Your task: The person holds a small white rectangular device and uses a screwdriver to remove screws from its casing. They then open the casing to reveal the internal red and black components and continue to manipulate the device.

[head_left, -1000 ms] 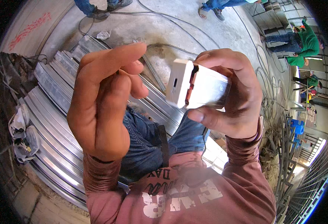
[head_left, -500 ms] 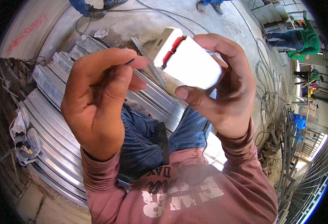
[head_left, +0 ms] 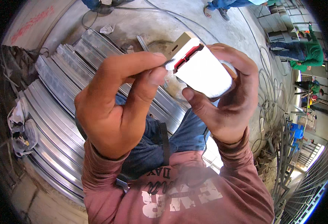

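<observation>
My right hand [head_left: 227, 108] grips a white rounded-edged device [head_left: 203, 72] from its right side, thumb below and fingers behind. A red strip [head_left: 188, 58] shows in the gap between its body and a cream end piece [head_left: 182, 43] with a small slot. My left hand [head_left: 113, 99] is closed in a pinch just left of that gap. Between thumb and forefinger is a small dark piece [head_left: 168, 62], too little of it showing to name. Its tip lies beside the device's lower left corner; contact cannot be made out.
Long ribbed metal profiles [head_left: 48, 123] lie stacked on my left, with crumpled clear plastic [head_left: 24, 130] on them. Black cables [head_left: 270, 86] coil on the concrete floor at right. A person in green [head_left: 313, 52] stands at far right; other people's legs [head_left: 223, 7] show at the top.
My left hand has moved right and up, bringing the pinched dark piece to the device's gap. The device has shifted slightly right and down in my right hand.
</observation>
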`<state>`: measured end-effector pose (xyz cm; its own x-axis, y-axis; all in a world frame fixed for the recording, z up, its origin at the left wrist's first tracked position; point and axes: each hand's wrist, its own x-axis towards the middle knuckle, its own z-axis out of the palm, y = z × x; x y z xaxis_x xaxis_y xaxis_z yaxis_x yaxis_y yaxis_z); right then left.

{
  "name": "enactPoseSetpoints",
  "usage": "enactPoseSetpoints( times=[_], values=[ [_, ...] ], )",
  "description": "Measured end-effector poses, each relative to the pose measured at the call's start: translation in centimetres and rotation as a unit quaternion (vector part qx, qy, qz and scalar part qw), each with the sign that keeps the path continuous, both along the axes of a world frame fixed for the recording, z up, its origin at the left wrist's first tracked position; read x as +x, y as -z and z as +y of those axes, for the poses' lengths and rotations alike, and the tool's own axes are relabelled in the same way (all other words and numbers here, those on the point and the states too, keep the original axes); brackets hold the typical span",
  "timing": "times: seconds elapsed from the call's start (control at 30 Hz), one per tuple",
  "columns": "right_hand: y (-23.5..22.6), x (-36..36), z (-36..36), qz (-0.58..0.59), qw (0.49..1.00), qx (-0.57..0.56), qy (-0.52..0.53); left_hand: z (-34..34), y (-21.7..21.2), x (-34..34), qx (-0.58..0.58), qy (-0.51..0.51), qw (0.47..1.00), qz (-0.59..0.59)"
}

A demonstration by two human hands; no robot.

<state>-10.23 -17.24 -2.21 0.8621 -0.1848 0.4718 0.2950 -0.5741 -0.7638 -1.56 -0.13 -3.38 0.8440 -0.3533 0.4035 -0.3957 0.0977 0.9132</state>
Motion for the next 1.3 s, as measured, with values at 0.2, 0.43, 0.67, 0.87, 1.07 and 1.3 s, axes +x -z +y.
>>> enactPoseSetpoints(
  times=[0.2,0.43,0.67,0.87,1.07,1.3],
  values=[
    [-0.2,0.1,0.2,0.012,0.998,-0.066,0.011,0.4,-0.3,0.7,0.068,-0.026,0.992,-0.105],
    [-0.2,0.3,0.3,0.016,0.997,-0.075,0.003,0.4,-0.5,0.7,0.105,-0.029,0.987,-0.114],
    [-0.4,0.2,-0.4,0.014,0.998,-0.060,-0.033,0.8,-0.5,1.1,0.069,0.039,0.996,-0.028],
    [-0.5,0.1,-1.1,0.022,0.997,-0.001,-0.074,1.0,-0.6,0.9,0.025,0.081,0.996,0.037],
    [-0.8,0.0,-1.3,0.041,0.995,0.024,-0.087,1.0,0.0,1.0,-0.004,0.099,0.994,0.045],
    [-1.1,-0.1,-0.8,0.069,0.988,0.105,-0.091,1.1,-0.1,1.1,-0.044,0.130,0.987,0.088]
  ],
)
